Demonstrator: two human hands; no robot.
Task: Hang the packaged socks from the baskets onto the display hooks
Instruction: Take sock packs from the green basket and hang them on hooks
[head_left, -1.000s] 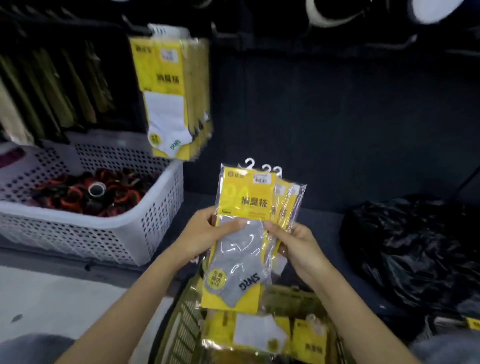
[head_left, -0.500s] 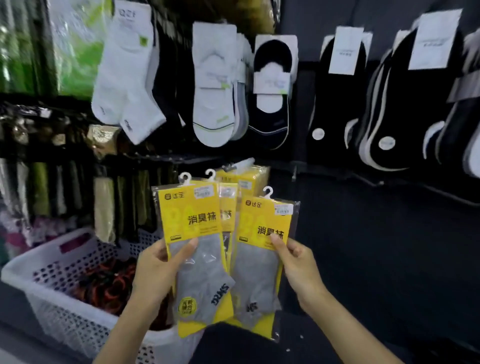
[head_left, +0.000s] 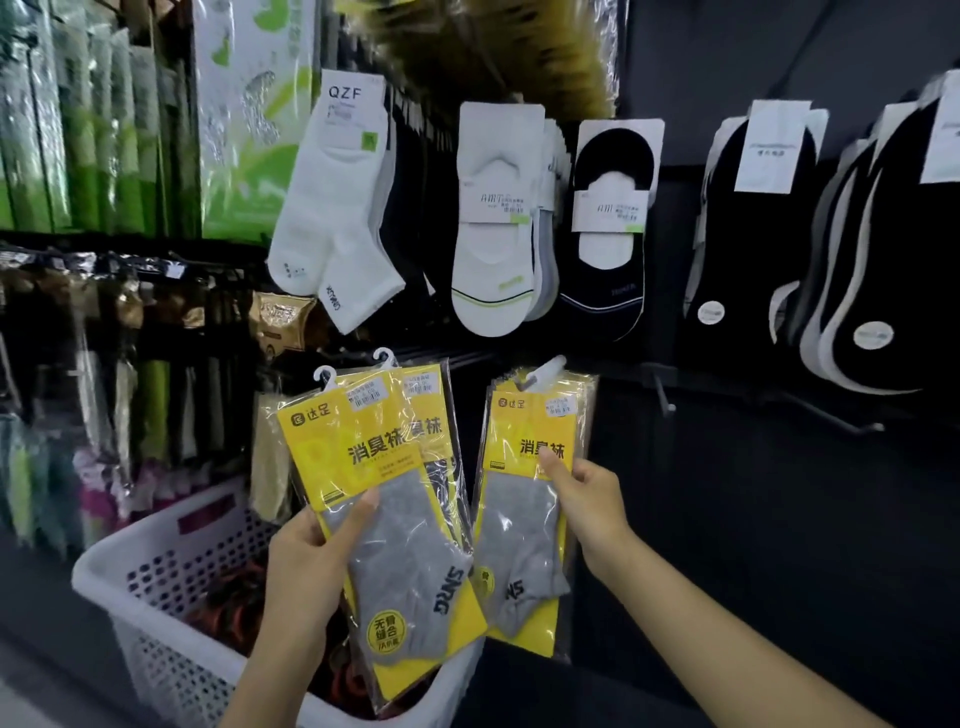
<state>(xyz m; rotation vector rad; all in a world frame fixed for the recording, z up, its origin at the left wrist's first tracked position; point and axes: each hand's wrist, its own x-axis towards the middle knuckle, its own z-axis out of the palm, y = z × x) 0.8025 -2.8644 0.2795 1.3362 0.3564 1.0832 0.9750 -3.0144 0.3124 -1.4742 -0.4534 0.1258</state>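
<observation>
My left hand (head_left: 311, 566) grips two yellow packs of grey socks (head_left: 384, 525), fanned, their white hangers pointing up and free of any hook. My right hand (head_left: 587, 499) pinches a third yellow pack (head_left: 524, 519) at its middle. That pack sits at the front of a stack of like packs, with its white hanger at the tip of a display hook (head_left: 545, 370). Whether the hanger is over the hook, I cannot tell.
A white perforated basket (head_left: 171, 639) with dark red and black items stands at lower left. White and black socks (head_left: 493, 223) hang on hooks above. Bare metal hooks (head_left: 667, 400) jut from the dark wall to the right. Green packs fill the left shelves.
My right hand has carried its pack to the right and up to the hook holding the yellow stack. My left hand keeps two packs. My view has moved closer.
</observation>
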